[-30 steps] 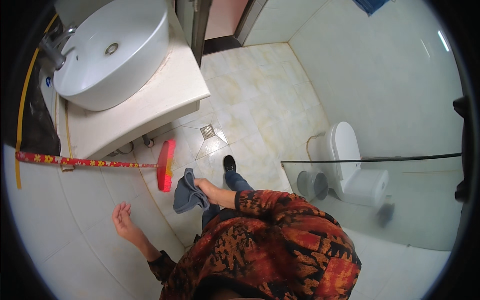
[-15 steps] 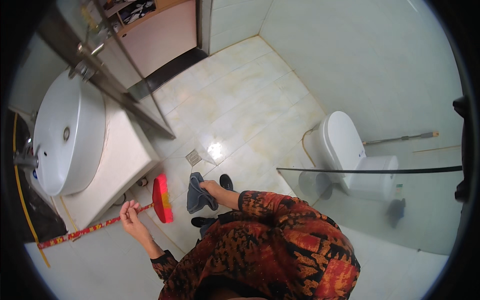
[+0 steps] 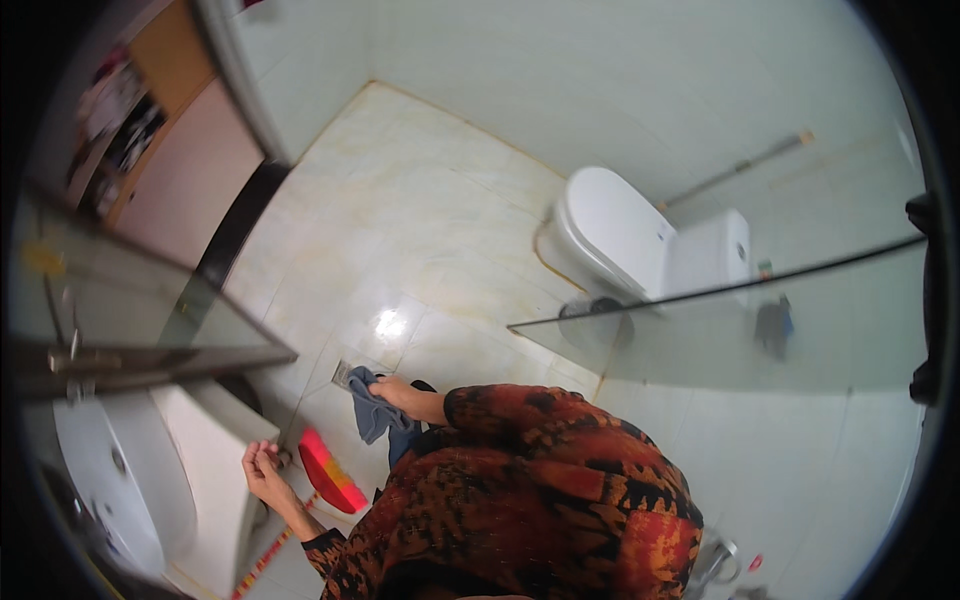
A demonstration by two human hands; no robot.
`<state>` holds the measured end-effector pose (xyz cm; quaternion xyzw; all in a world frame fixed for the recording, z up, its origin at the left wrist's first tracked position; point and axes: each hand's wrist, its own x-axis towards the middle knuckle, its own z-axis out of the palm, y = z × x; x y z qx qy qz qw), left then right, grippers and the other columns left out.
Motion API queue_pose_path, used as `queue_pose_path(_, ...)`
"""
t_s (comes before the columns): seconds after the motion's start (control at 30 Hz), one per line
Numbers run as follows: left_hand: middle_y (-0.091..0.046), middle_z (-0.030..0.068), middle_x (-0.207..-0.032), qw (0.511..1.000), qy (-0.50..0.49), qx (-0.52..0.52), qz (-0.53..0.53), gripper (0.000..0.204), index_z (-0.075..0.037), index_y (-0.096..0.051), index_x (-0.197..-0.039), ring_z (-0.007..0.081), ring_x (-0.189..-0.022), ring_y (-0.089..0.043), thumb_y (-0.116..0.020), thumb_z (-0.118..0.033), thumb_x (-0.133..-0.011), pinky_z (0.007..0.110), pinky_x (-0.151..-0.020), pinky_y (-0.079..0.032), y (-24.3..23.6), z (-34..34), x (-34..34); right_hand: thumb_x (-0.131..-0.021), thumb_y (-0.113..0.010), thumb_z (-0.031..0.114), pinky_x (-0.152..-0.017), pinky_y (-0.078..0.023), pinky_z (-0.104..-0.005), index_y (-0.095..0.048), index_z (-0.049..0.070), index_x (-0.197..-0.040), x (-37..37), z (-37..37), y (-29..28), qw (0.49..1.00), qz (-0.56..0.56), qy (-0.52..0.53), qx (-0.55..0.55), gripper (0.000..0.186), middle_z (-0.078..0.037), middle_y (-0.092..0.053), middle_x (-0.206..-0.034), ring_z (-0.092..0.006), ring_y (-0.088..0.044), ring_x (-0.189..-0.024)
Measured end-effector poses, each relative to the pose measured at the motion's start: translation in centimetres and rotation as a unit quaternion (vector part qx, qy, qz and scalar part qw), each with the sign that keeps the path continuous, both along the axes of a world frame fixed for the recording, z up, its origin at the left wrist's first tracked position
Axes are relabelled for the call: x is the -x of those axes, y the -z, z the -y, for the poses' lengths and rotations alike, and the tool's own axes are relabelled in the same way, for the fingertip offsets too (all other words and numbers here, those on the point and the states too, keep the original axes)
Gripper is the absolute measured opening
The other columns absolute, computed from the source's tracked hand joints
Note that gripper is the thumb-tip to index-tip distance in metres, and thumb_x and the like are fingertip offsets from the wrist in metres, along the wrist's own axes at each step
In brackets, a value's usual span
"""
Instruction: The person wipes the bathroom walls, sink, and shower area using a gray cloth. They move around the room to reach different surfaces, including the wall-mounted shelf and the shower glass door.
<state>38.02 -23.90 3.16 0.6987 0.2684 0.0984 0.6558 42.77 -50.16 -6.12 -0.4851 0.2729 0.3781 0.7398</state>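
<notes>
A dark grey-blue cloth (image 3: 372,415) hangs from my right hand (image 3: 396,392), whose fingers are closed on it in front of my body. It hangs beside the floor drain (image 3: 342,373). My left hand (image 3: 268,480) is held up near the washbasin counter's corner, fingers loosely bent and a little apart, with nothing seen in them. Just right of that hand is a red broom head (image 3: 326,472) with pink and yellow bristles. Its red patterned handle (image 3: 268,556) runs down behind my left forearm.
The white basin (image 3: 120,480) and its counter (image 3: 215,480) stand at the left, below a metal-framed glass door (image 3: 170,310). A white toilet (image 3: 612,225) is at the right, with a pole (image 3: 735,170) behind it. A glass panel (image 3: 820,330) crosses the right side.
My view has turned right, so the toilet, door and basin sit differently in it. The cloth is still in my right hand, and my left hand is still raised beside the broom.
</notes>
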Motion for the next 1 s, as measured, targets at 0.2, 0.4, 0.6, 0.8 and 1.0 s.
queue_pose_path(0.2,-0.062,0.0078,-0.095,0.982,0.177,0.051,-0.047,0.020,0.000,-0.056,-0.107,0.0133,-0.078,-0.060,-0.051,-0.014,-0.093,0.023,-0.068,-0.045,2.9,4.5,-6.5,-0.080,-0.051,0.017,-0.060,-0.045,-0.0283,-0.060,-0.001,-0.087,-0.8,3.2,-0.8,0.993,0.033,0.100,0.045,0.021,-0.007,-0.061,-0.076,-0.0142,-0.055,-0.062)
queue_pose_path(0.4,-0.063,0.0064,-0.093,0.939,0.332,0.041,-0.075,0.021,-0.002,-0.056,-0.106,0.0129,-0.076,-0.061,-0.051,-0.016,-0.092,0.024,-0.068,-0.045,4.1,8.0,-12.0,-0.082,-0.048,0.014,-0.061,-0.049,-0.0289,-0.060,-0.002,-0.087,1.4,6.1,0.0,0.957,-0.005,0.290,0.027,0.021,-0.009,-0.063,-0.079,-0.0168,-0.060,-0.066)
queue_pose_path(0.6,-0.063,0.0068,-0.093,0.890,0.447,0.042,-0.073,0.020,-0.002,-0.057,-0.104,0.0135,-0.077,-0.061,-0.051,-0.017,-0.092,0.024,-0.068,-0.046,2.0,18.0,-14.7,-0.082,-0.049,0.013,-0.059,-0.049,-0.0307,-0.061,-0.003,-0.088,7.3,12.8,-1.5,0.880,0.020,0.475,0.012,0.022,-0.008,-0.063,-0.077,-0.0171,-0.060,-0.064)
queue_pose_path(0.8,-0.063,0.0106,-0.099,0.802,0.589,0.094,-0.025,0.026,0.002,-0.055,-0.108,0.0179,-0.088,-0.062,-0.050,-0.019,-0.093,0.027,-0.075,-0.047,-3.6,33.6,-14.9,-0.085,-0.049,0.012,-0.065,-0.047,-0.0267,-0.058,-0.003,-0.099,11.6,22.2,-10.6,0.705,0.171,0.660,0.195,0.023,-0.006,-0.062,-0.083,-0.0144,-0.059,-0.072)
queue_pose_path(1.0,-0.049,0.0165,-0.129,0.644,0.731,0.146,0.173,0.052,0.003,-0.045,-0.128,0.0253,-0.123,-0.043,-0.034,-0.038,-0.097,0.037,-0.103,-0.032,-13.7,51.3,-13.1,-0.076,-0.056,0.002,-0.093,-0.041,-0.0353,-0.053,-0.005,-0.115,15.0,32.9,-24.6,0.315,0.430,0.508,0.676,0.040,-0.022,-0.051,-0.122,-0.0309,-0.051,-0.112)
